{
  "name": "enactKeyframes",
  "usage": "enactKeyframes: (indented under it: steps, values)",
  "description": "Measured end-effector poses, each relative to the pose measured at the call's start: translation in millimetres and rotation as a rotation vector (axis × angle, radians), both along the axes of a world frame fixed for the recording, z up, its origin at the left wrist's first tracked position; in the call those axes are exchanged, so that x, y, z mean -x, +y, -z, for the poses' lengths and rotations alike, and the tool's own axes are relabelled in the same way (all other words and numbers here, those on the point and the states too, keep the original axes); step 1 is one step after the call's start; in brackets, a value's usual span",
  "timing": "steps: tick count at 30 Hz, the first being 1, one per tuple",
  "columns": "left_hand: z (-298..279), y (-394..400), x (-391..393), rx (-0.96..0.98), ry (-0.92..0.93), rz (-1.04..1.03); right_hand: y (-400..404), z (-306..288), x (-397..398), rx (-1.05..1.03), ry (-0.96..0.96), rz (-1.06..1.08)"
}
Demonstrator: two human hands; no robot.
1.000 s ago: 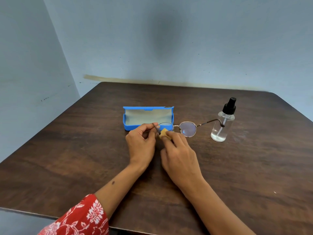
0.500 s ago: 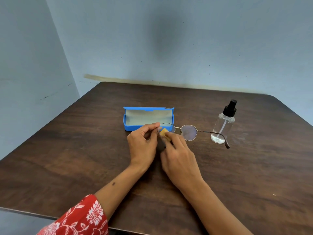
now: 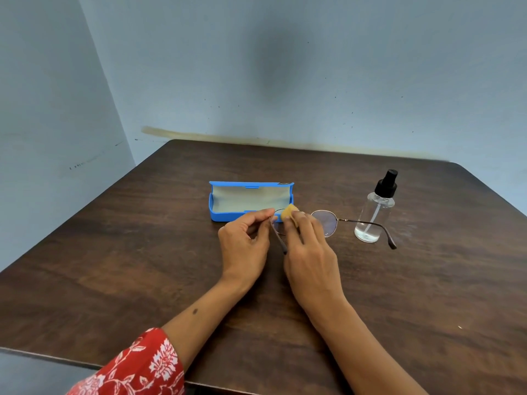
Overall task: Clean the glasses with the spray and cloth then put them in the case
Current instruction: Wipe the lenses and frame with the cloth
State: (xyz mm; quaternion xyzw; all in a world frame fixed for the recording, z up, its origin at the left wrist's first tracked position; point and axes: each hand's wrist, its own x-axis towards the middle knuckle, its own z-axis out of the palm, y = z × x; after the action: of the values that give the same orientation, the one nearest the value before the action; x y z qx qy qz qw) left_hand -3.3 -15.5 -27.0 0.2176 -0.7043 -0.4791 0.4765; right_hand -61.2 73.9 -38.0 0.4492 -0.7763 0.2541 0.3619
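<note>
Item: glasses (image 3: 325, 226) — thin metal frame, round lenses, both temples unfolded, held low over the table (image 3: 142, 252) just in front of the case (image 3: 216, 215)

Left hand (image 3: 242, 246) — grip narrow, thumb and forefinger pinching the frame at its left hinge; the left temple runs down between the two hands

Right hand (image 3: 310, 252) — grip holding the cloth (image 3: 288, 212), a small yellow wad pressed by the fingertips against the left lens, which is mostly hidden behind them

Right lens — bare, uncovered; its temple reaches across in front of the spray (image 3: 376, 212)

Spray — clear bottle, black pump, upright, a little liquid at the bottom, to the right of the glasses, untouched by either hand

Case — blue, open, pale lining showing, nothing seen inside

Step in hand, as judged: wiping the left lens

Next move calls for: shifting the cloth to the right lens with the pinch moved along the frame, light pressure on a thin rim — then folding both temples before the case
</note>
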Motion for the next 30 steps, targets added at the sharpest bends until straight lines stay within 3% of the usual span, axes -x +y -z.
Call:
enactKeyframes:
  steps: [6,12,17,22,27,30]
  values:
    - [2,-2,0,-0.025,0.028,0.003,-2,4,-2,-0.043,0.036,-0.088]
    - [2,-1,1,0.023,-0.002,-0.001,-1,0,6,-0.021,-0.002,0.052]
    - [2,-1,2,-0.031,0.017,-0.003,-4,4,-3,-0.016,0.024,-0.079]
    - [2,-1,2,0.033,-0.014,-0.033,-6,2,3,-0.013,-0.02,0.067]
    - [-1,-2,-1,0.048,-0.022,-0.046,-4,2,-6,-0.031,-0.012,-0.077]
    - [-3,1,-1,0.056,-0.019,-0.033,-5,1,-1,-0.012,-0.044,-0.019]
